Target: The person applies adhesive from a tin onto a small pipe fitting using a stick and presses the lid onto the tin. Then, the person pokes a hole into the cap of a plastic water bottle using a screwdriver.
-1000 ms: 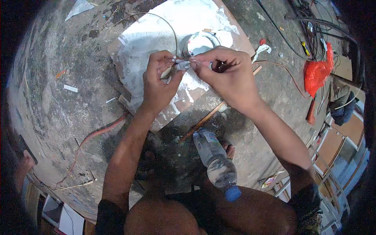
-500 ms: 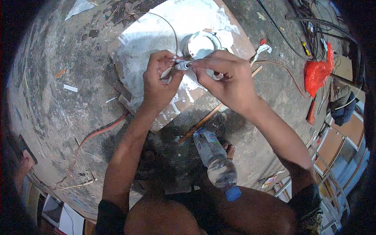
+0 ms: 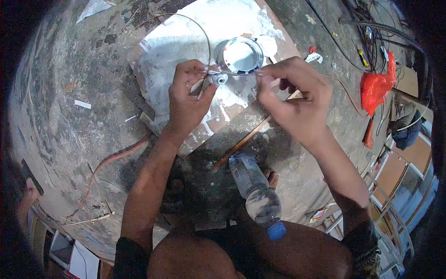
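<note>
Our left forearm (image 3: 151, 186) and right forearm (image 3: 344, 169) reach forward and slant inward, the right elbow (image 3: 362, 202) bent out to the side. Our left hand (image 3: 191, 93) grips between thumb and curled fingers. Apart from it, our right hand (image 3: 299, 100) pinches thumb to index fingertip, its other fingers folded toward the palm. Below, our knees are bent, with bare toes (image 3: 273, 178) showing between our arms.

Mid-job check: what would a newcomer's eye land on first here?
Probably the glaring white-smeared flat board at upper centre, with the bare left hand holding a small white round piece above it. Next, the crumpled bright red plastic bag at the right and the blue-capped clear plastic bottle at lower centre.
</note>
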Available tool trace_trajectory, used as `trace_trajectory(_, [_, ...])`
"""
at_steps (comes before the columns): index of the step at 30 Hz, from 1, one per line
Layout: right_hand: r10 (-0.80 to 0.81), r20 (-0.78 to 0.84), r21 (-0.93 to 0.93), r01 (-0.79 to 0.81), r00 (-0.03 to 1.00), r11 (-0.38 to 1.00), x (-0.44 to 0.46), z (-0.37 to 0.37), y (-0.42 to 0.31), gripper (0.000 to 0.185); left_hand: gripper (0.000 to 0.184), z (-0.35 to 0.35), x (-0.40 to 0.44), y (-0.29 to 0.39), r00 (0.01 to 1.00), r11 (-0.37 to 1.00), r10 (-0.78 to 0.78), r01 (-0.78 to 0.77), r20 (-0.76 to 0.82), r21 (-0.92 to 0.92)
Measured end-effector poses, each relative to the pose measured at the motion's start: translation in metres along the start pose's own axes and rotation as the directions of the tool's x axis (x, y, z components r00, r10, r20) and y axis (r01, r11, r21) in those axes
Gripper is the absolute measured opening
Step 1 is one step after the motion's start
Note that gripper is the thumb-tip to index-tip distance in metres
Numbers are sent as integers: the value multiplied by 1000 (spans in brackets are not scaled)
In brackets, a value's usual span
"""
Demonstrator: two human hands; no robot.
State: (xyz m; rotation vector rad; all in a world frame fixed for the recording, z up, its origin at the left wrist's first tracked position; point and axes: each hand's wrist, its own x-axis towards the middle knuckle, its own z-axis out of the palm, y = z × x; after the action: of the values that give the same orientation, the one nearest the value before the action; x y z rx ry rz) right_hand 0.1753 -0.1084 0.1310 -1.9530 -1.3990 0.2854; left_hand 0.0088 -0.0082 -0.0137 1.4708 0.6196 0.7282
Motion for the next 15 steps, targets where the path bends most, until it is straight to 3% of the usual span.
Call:
trace_trajectory(9, [-26, -54, 61, 29, 998, 998, -19, 5, 2, 11, 47, 0, 0, -2, 999, 992, -37, 36, -6, -123])
trace_trajectory(12, [177, 3, 49, -177, 984, 983, -35, 15, 9, 11, 46, 1, 0, 1, 1000, 993, -20, 19, -11, -115])
trace_trajectory(15, [483, 4, 232, -470, 876, 851, -59, 41, 33, 11, 50, 1, 1, -1, 999, 999, 34, -35, -15, -36])
